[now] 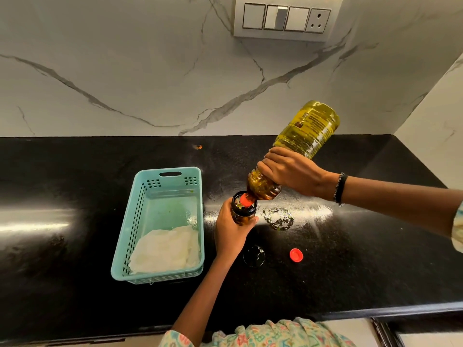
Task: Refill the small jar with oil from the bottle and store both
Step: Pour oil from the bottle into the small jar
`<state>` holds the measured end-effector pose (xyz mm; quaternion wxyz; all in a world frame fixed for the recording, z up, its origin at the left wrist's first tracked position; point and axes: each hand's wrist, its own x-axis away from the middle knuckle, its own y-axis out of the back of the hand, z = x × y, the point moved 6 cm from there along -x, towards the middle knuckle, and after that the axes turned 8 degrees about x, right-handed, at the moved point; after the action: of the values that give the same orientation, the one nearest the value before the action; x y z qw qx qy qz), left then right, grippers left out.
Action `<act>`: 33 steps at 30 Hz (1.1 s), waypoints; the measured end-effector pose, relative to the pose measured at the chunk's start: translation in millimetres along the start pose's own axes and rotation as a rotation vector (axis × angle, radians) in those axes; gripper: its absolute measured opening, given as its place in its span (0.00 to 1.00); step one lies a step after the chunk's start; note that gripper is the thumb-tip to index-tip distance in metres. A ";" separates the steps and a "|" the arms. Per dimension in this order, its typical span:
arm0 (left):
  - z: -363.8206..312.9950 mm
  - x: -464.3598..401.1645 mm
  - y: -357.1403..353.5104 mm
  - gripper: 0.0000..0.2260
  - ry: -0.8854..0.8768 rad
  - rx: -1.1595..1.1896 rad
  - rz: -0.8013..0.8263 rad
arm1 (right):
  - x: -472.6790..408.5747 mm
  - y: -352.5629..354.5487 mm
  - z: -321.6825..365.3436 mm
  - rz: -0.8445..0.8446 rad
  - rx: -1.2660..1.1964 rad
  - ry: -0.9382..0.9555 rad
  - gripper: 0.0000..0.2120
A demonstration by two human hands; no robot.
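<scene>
My right hand (290,171) grips a clear plastic oil bottle (303,139) around its middle and holds it tipped neck-down, yellow oil inside. Its red neck sits in the mouth of a small dark glass jar (243,211). My left hand (230,231) holds that jar from the left and below, fingers curled round it, just above the black counter (75,171). The red bottle cap (296,254) lies on the counter to the right. The dark jar lid (253,255) lies near it, in front of the jar.
A light blue plastic basket (130,221) with a folded white cloth (165,249) inside stands left of the jar. An oily ring mark (278,217) shows on the counter right of the jar. A marble wall with a switch panel (285,18) runs behind.
</scene>
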<state>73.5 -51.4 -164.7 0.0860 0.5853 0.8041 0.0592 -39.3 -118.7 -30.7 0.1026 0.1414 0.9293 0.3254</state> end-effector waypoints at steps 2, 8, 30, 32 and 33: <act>-0.6 0.0 -0.3 0.26 0.004 0.002 -0.002 | 6.6 -2.8 -4.2 -0.001 -0.038 -0.067 0.12; -2.6 1.0 -0.7 0.25 0.008 0.003 -0.003 | 29.9 -19.4 -9.2 0.081 -0.283 -0.316 0.21; -0.9 0.9 -0.6 0.28 0.041 -0.006 -0.005 | 62.1 -46.4 16.8 0.103 -0.610 -0.684 0.25; -0.5 0.9 -0.9 0.29 0.046 -0.006 -0.007 | 64.1 -45.0 18.6 0.097 -0.624 -0.710 0.24; -0.6 0.8 -0.9 0.29 0.047 -0.002 -0.007 | 64.8 -44.4 19.5 0.099 -0.626 -0.719 0.24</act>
<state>72.3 -50.9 -164.4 0.0677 0.5809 0.8078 0.0736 -103.3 -119.2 -80.2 0.4395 0.2511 0.6845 0.5246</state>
